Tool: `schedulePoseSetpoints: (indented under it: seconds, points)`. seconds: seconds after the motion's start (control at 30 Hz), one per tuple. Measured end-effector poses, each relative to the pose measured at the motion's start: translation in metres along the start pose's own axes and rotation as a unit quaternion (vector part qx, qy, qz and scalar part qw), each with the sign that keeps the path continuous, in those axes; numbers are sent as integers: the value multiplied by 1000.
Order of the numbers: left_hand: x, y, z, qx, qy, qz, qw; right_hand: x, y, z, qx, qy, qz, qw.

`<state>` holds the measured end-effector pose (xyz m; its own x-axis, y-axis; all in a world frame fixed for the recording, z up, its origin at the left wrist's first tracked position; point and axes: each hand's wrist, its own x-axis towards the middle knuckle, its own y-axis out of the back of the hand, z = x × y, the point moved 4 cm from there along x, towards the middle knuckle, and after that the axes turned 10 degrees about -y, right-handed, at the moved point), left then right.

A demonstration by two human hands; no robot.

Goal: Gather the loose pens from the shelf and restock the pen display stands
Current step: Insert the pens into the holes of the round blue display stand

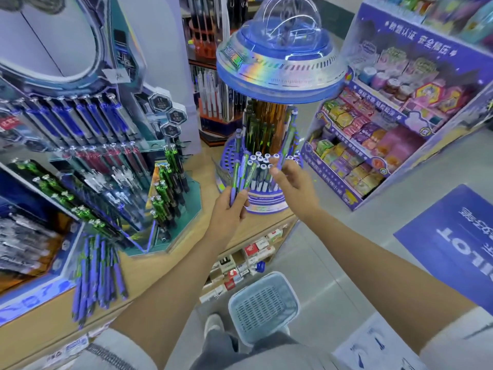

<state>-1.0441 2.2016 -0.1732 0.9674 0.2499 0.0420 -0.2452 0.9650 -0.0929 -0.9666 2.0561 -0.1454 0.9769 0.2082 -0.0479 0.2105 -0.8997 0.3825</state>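
Purple-green pens (241, 177) gripped beside UFO-topped pen stand (264, 206).
Loose pens (98, 276) heaped on wooden shelf (144, 271), near left; left hand (229, 209) grips the Purple-green pens upright; right hand (292, 182) pinches single pen (279, 162) over stand's lower tier, just beyond.

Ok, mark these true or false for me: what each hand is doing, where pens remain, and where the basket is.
1. The left hand grips a bundle of purple-and-green pens. True.
2. The right hand is empty. False: it pinches a single purple pen at the round blue saucer-topped display stand.
3. All loose pens are gathered. False: a pile of purple pens lies on the wooden shelf.
4. The pale blue perforated plastic basket stands on the floor. True.
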Motion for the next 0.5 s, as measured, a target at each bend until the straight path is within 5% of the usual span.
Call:
schedulePoseSetpoints:
  seconds: [0.33, 0.5]
  points:
    - [6, 8, 8, 10, -15, -13, 1000, 3, 20, 2, -30, -60, 27, 997]
    - [9, 7, 11, 25, -21, -28, 999, 0, 26, -7, -43, -22, 88, 995]
